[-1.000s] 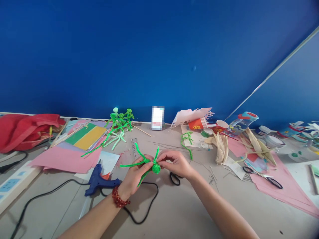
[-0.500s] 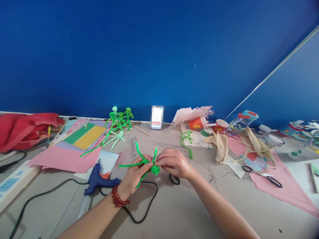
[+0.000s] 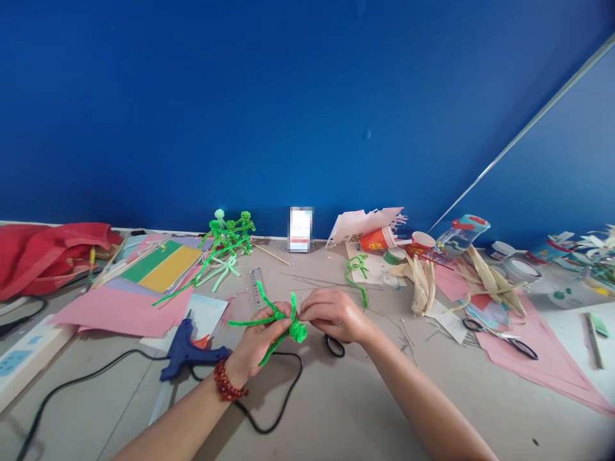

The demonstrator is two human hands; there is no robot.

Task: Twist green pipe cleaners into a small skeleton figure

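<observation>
The left-hand grip (image 3: 259, 338) and right-hand grip (image 3: 334, 315) are closed on a green pipe-cleaner figure (image 3: 298, 331) at 12 o'clock above the worktop (image 3: 336, 410), its coil in twisting (loose arms judged to want bending next).

bare forearms (image 3: 423, 390); red beaded bracelet (image 3: 227, 380) on left wrist (image 3: 243, 362)

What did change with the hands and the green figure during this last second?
The right hand moved slightly toward the left hand, and the short upper end of the green pipe-cleaner figure now bends lower and more to the left. The left hand keeps holding the figure; nothing was let go. The blue glue gun stayed in place, apart from a small shift of the view.
</observation>
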